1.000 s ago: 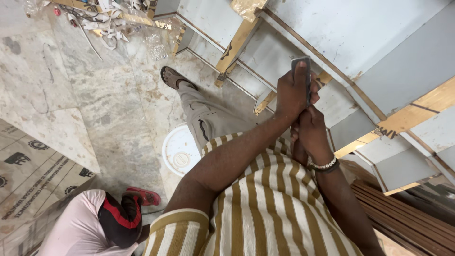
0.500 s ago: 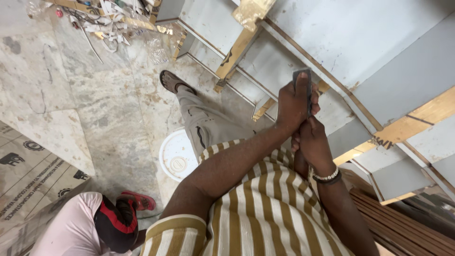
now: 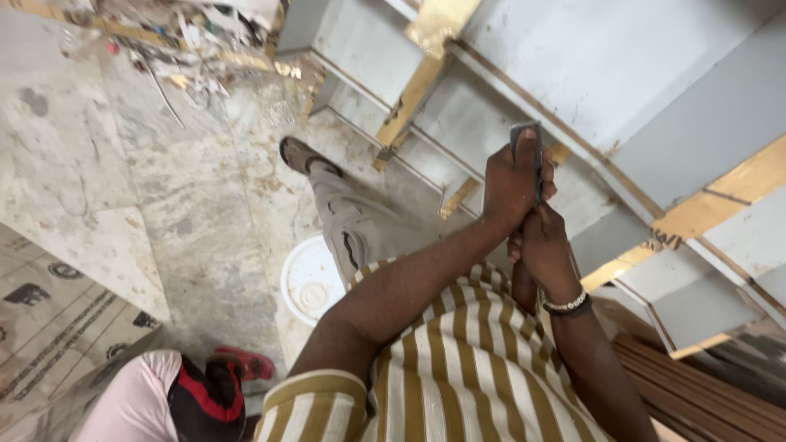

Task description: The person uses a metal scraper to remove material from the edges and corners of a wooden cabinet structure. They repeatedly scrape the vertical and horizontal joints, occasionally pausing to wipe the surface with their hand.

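Flat grey block (image 3: 528, 151), prob. a stiff, light sanding block, pressed vs. the grey cabinet panel (image 3: 606, 74). Left hand (image 3: 509, 184) grip closed round it, thumb up its face; best held by the sides. Right hand (image 3: 542, 250) curled below, contents hidden. White lid (image 3: 307, 278) on floor (image 3: 123, 164); another person in pink (image 3: 123, 401) nearby.

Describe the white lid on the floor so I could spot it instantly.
Start at the marble floor, then find the person's grey trouser leg. The white lid lies flat just beside that leg, above the striped shirt. It is the only round, plain white thing there, unlike the scattered scraps.
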